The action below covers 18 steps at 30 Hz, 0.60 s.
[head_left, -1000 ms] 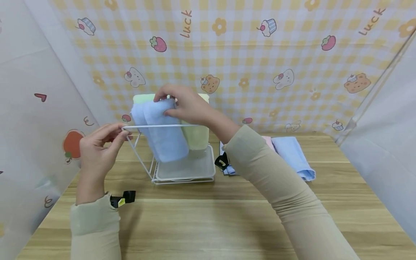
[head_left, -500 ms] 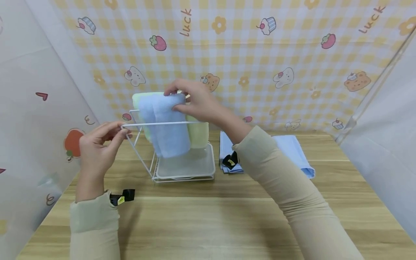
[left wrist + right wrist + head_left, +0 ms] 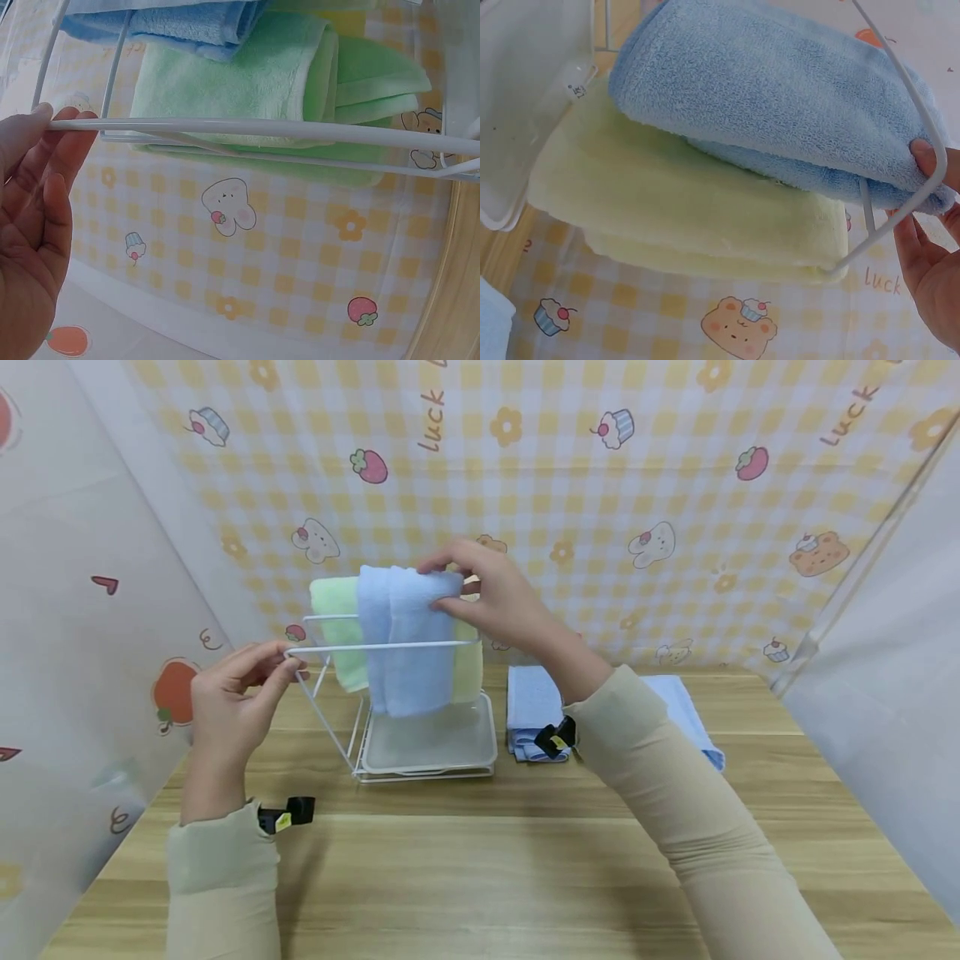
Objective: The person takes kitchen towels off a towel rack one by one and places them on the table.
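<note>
A white wire rack stands on the table; its front left top corner is pinched between thumb and fingers of my left hand. My right hand pinches the top right edge of a folded light blue towel, which hangs inside the rack behind the front top bar. A pale green towel hangs to its left and further back. Behind its right side is a pale yellow towel, partly covered. In the right wrist view, the blue towel overlaps the yellow one.
A grey-white tray forms the rack's base. Right of the rack, a folded blue cloth lies on the wooden table, with another light blue cloth further right, partly behind my right sleeve. A patterned curtain hangs behind.
My right hand has moved right, bringing the blue towel with it and turning it more upright. More of the green towel shows at left. My left hand keeps its hold on the rack corner.
</note>
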Each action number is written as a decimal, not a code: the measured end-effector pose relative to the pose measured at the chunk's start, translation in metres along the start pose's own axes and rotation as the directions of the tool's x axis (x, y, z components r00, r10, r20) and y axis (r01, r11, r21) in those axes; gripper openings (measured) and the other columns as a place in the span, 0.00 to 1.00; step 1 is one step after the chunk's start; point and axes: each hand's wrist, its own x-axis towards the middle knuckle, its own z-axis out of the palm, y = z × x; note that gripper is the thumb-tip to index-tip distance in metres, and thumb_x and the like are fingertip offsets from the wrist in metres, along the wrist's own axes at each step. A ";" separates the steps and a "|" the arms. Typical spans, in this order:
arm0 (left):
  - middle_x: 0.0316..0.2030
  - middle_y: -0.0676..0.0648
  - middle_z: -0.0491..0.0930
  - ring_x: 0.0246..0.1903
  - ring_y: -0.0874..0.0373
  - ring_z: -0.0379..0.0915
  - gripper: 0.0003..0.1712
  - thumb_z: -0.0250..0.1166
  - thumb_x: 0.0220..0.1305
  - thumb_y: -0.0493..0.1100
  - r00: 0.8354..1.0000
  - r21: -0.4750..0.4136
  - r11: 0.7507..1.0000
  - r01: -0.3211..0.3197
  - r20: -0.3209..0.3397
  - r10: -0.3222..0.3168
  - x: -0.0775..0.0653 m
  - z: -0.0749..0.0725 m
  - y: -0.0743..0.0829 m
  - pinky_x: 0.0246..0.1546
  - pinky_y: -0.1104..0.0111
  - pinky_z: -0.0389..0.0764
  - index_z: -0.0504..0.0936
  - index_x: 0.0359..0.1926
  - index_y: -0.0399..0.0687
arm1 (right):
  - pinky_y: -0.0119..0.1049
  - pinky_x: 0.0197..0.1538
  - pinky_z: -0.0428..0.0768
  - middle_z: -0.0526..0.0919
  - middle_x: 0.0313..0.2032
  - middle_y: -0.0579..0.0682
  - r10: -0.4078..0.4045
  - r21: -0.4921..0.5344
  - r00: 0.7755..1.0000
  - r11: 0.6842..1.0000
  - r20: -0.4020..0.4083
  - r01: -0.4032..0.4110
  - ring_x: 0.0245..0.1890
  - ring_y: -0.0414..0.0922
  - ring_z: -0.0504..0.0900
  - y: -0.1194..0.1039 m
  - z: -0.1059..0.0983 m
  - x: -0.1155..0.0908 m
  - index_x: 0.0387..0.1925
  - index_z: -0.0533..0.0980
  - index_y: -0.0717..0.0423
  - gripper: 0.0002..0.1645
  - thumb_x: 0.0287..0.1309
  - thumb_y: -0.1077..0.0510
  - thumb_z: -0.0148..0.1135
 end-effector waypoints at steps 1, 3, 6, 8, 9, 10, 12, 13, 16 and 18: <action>0.31 0.72 0.82 0.29 0.78 0.79 0.10 0.66 0.57 0.21 1.000 -0.006 1.000 0.004 -0.003 -0.004 0.000 0.000 -0.001 0.35 0.88 0.77 0.85 0.41 0.25 | 0.36 0.51 0.84 0.81 0.52 0.53 -0.001 0.003 1.000 1.000 -0.013 0.001 0.46 0.45 0.77 0.001 -0.001 -0.001 0.50 0.80 0.60 0.18 0.57 0.67 0.70; 0.31 0.72 0.82 0.29 0.78 0.79 0.10 0.66 0.57 0.21 1.000 -0.011 1.000 0.007 -0.003 -0.007 0.000 0.000 -0.001 0.34 0.88 0.77 0.84 0.41 0.25 | 0.35 0.52 0.84 0.81 0.51 0.53 -0.004 0.012 0.999 1.000 -0.036 0.005 0.47 0.45 0.78 0.002 -0.004 -0.003 0.50 0.80 0.61 0.18 0.57 0.67 0.70; 0.32 0.71 0.83 0.29 0.78 0.80 0.10 0.66 0.56 0.20 1.000 -0.029 1.000 0.006 -0.004 -0.006 0.000 0.001 -0.002 0.34 0.88 0.77 0.84 0.41 0.23 | 0.36 0.53 0.84 0.81 0.52 0.55 -0.020 0.056 0.998 0.998 -0.064 0.023 0.49 0.45 0.80 0.004 -0.008 -0.006 0.50 0.79 0.63 0.18 0.56 0.69 0.70; 0.32 0.71 0.83 0.29 0.77 0.80 0.10 0.66 0.56 0.20 1.000 -0.036 0.999 0.007 -0.005 -0.007 -0.001 0.001 -0.002 0.34 0.88 0.77 0.84 0.41 0.23 | 0.38 0.53 0.85 0.81 0.52 0.56 -0.035 0.096 0.996 0.994 -0.084 0.043 0.49 0.46 0.82 0.006 -0.010 -0.009 0.49 0.79 0.65 0.18 0.56 0.70 0.69; 0.32 0.70 0.83 0.29 0.77 0.80 0.10 0.66 0.56 0.20 1.000 -0.038 0.999 0.008 -0.005 -0.008 -0.001 0.001 -0.001 0.34 0.88 0.77 0.84 0.41 0.23 | 0.39 0.52 0.85 0.81 0.52 0.57 -0.040 0.109 0.995 0.993 -0.094 0.051 0.48 0.47 0.82 0.007 -0.011 -0.010 0.50 0.79 0.66 0.18 0.56 0.71 0.69; 0.32 0.70 0.83 0.29 0.77 0.80 0.10 0.65 0.56 0.20 1.000 -0.040 0.999 0.007 -0.005 -0.008 -0.001 0.001 -0.001 0.35 0.88 0.77 0.84 0.41 0.23 | 0.38 0.52 0.85 0.81 0.52 0.57 -0.041 0.116 0.994 0.992 -0.103 0.053 0.48 0.46 0.82 0.007 -0.012 -0.011 0.50 0.79 0.66 0.19 0.56 0.71 0.69; 0.32 0.70 0.83 0.29 0.77 0.80 0.10 0.66 0.56 0.20 1.000 -0.040 0.999 0.009 -0.004 -0.009 -0.001 0.001 0.000 0.35 0.87 0.78 0.84 0.41 0.23 | 0.37 0.51 0.85 0.81 0.53 0.56 -0.035 0.129 0.992 0.990 -0.119 0.050 0.47 0.45 0.83 0.008 -0.016 -0.013 0.50 0.79 0.66 0.19 0.56 0.71 0.68; 0.32 0.70 0.83 0.29 0.77 0.80 0.10 0.66 0.57 0.20 1.000 -0.038 0.999 0.011 -0.004 -0.011 -0.001 0.001 0.000 0.35 0.87 0.78 0.84 0.41 0.24 | 0.36 0.51 0.85 0.80 0.53 0.56 -0.036 0.131 0.991 0.990 -0.127 0.053 0.47 0.45 0.82 0.008 -0.017 -0.014 0.51 0.79 0.65 0.19 0.56 0.71 0.68; 0.32 0.70 0.83 0.29 0.77 0.80 0.10 0.66 0.57 0.21 1.000 -0.029 0.999 0.017 -0.005 -0.017 -0.001 0.001 0.000 0.35 0.87 0.77 0.84 0.41 0.24 | 0.34 0.51 0.85 0.81 0.53 0.56 -0.044 0.144 0.988 0.987 -0.151 0.066 0.47 0.44 0.83 0.009 -0.022 -0.016 0.51 0.79 0.66 0.20 0.55 0.71 0.69; 0.32 0.71 0.83 0.29 0.77 0.80 0.10 0.66 0.57 0.21 1.000 -0.023 1.000 0.021 -0.007 -0.021 -0.001 0.001 -0.001 0.35 0.87 0.77 0.85 0.41 0.25 | 0.35 0.51 0.85 0.81 0.52 0.58 -0.064 0.158 0.983 0.983 -0.170 0.091 0.46 0.45 0.84 0.010 -0.025 -0.017 0.50 0.79 0.67 0.20 0.54 0.72 0.69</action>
